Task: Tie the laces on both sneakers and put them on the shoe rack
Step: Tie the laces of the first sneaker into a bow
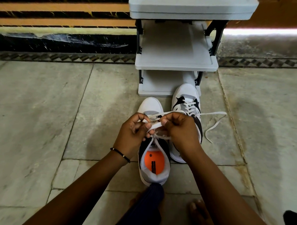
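Observation:
Two white, grey and black sneakers stand on the stone floor, toes toward the rack. The near left sneaker (150, 105) shows its orange insole. My left hand (132, 131) and my right hand (182, 128) hover over its tongue, each pinching a strand of its white lace (155, 125). The right sneaker (186, 96) sits just beside it, partly hidden by my right hand. Its loose lace (213, 122) trails over the floor to the right. The grey shoe rack (176, 64) stands directly beyond the sneakers, its shelves bare.
A dark wall base with a patterned floor border (63, 56) runs behind the rack. My bare feet (196, 210) and a dark trouser leg (147, 205) sit close behind the left sneaker. Grey floor tiles spread to both sides.

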Demonstrator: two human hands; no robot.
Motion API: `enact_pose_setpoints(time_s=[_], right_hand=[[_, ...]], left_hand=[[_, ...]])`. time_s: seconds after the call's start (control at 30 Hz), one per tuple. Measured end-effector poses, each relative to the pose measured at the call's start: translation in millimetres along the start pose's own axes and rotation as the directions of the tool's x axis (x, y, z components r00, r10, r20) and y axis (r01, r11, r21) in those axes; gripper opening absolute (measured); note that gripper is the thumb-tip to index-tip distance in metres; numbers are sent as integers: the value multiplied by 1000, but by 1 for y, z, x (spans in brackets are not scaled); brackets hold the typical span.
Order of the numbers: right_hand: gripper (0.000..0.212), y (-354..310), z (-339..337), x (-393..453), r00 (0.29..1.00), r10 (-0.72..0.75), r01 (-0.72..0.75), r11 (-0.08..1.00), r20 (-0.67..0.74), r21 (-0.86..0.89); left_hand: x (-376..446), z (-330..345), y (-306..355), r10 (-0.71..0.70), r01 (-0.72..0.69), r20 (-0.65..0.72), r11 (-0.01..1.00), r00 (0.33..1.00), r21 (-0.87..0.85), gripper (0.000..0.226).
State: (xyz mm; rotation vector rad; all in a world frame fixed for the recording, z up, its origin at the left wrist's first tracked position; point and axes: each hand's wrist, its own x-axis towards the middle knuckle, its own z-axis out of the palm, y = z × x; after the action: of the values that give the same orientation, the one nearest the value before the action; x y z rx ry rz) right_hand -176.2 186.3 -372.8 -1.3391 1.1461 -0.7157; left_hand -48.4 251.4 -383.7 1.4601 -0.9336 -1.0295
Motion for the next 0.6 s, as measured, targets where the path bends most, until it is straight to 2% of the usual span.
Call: enact_pose_setpoints(time_s=[0.07, 0.17, 0.23, 0.4, 0.47, 0.6], right_hand=[[25, -3, -6, 2, 1000, -4, 4, 1000, 20, 9], [16, -6, -10, 2, 973, -3, 4, 1000, 231, -4], [16, -4, -6, -1, 950, -17, 40, 997, 310, -66], [32, 2, 0, -3, 970, -43, 70, 992, 241, -105], [28, 1, 0, -1, 966, -17, 53, 989, 257, -137], [16, -3, -7, 2, 938, 79, -52, 995, 338, -89]], left_hand=[[1, 0, -1, 0, 0, -9, 1000, 1000, -3, 9], [2, -1, -1, 9, -9, -13, 1000, 1000, 20, 7], [2, 0, -2, 19, -19, -4, 999, 1000, 35, 5], [0, 1, -4, 17, -17, 10, 1000, 1000, 0, 4], [-1, 1, -4, 14, -14, 8, 1000, 1000, -22, 5], [-2, 2, -3, 25, -25, 30, 1000, 999, -3, 25]])
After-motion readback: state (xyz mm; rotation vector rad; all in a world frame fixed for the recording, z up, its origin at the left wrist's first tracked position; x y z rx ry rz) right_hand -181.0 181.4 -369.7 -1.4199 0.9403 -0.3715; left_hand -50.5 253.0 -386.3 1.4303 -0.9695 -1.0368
